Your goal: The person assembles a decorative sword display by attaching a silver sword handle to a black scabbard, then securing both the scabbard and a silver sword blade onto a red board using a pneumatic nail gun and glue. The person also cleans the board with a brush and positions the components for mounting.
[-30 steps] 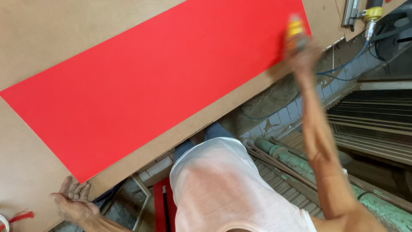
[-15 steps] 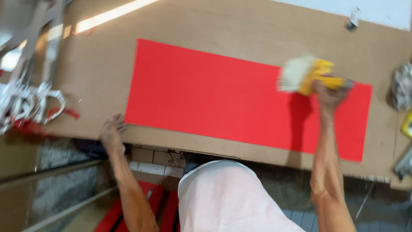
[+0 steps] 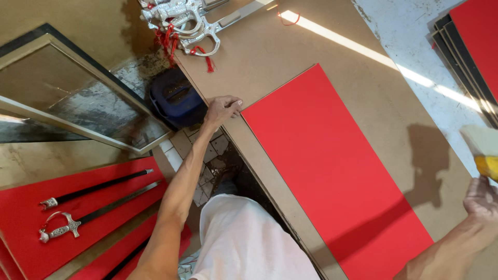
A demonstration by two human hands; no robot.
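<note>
No packages, labels, signs or screens show anywhere here, neither on the brown surface [image 3: 321, 46] nor beside it

We laid the panel [image 3: 332, 166] flat on the surface [image 3: 270, 57], our left hand [image 3: 222, 110] at its near-left corner and our right hand [image 3: 480, 199] off its right edge. Sword hilts [image 3: 179, 23] lay behind the left hand; a glazed frame [image 3: 72, 98] stood to the left, swords [image 3: 83, 207] on a board [image 3: 31, 186] before it.
</note>
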